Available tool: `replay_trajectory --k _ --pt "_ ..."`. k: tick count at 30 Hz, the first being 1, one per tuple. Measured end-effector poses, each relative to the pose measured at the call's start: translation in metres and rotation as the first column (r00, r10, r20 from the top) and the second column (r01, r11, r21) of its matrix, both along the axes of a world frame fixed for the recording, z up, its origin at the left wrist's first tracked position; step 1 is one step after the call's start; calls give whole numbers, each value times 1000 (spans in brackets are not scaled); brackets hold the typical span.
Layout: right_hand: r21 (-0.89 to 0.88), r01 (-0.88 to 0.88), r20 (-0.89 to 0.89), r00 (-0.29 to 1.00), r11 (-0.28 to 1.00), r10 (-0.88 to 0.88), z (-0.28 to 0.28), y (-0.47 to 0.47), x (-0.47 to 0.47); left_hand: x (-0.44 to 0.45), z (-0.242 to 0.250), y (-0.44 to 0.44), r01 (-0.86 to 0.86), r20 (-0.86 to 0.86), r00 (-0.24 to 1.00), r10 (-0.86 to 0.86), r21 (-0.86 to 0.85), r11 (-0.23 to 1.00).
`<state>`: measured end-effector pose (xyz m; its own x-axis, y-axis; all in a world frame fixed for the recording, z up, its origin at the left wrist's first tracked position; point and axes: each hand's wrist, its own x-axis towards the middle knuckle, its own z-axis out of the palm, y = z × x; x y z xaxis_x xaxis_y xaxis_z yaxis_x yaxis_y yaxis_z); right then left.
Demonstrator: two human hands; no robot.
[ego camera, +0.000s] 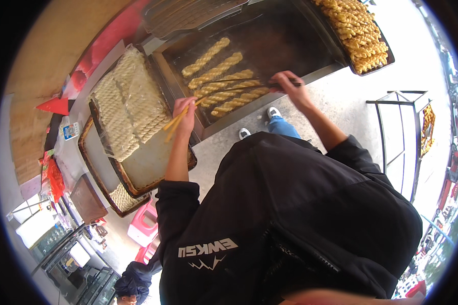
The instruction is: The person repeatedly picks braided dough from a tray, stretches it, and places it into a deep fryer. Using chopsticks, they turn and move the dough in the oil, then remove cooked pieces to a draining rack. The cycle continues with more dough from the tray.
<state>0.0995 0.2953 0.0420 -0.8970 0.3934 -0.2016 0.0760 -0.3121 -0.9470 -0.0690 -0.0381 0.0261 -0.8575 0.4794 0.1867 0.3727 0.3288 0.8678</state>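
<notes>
Several twisted dough sticks (215,70) lie side by side in the dark oil of a rectangular metal fryer (229,126). My right hand (288,84), at the fryer's near edge, grips a pair of long dark sticks (236,84) that reach left across the dough twists. My left hand (187,110) holds light wooden chopsticks (175,120) by the fryer's near left corner. To its left, pale raw dough twists (128,103) lie in rows under clear plastic on a metal tray (149,167).
Browned twists (360,38) fill a tray beyond the fryer's right end. A wire rack (191,15) is at its far side. Another tray (99,171) sits lower left, near pink stools (143,225). A metal frame stand (400,103) is at right; another person (137,280) is at lower left.
</notes>
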Motion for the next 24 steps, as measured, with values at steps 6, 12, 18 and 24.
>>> replay_trajectory --k 6,12,18,24 --pt "134 -28 91 996 991 16 -19 18 -4 7 -19 15 -69 -183 982 44 -130 989" --pt "327 30 102 993 945 -67 -13 90 14 5 -18 23 -123 -297 953 68 -170 978" --pt "202 -17 -67 997 979 31 40 131 25 25 33 10 -264 107 961 254 85 961" --pt "128 -258 96 964 958 247 22 82 7 80 31 31 -205 167 965 201 5 979"
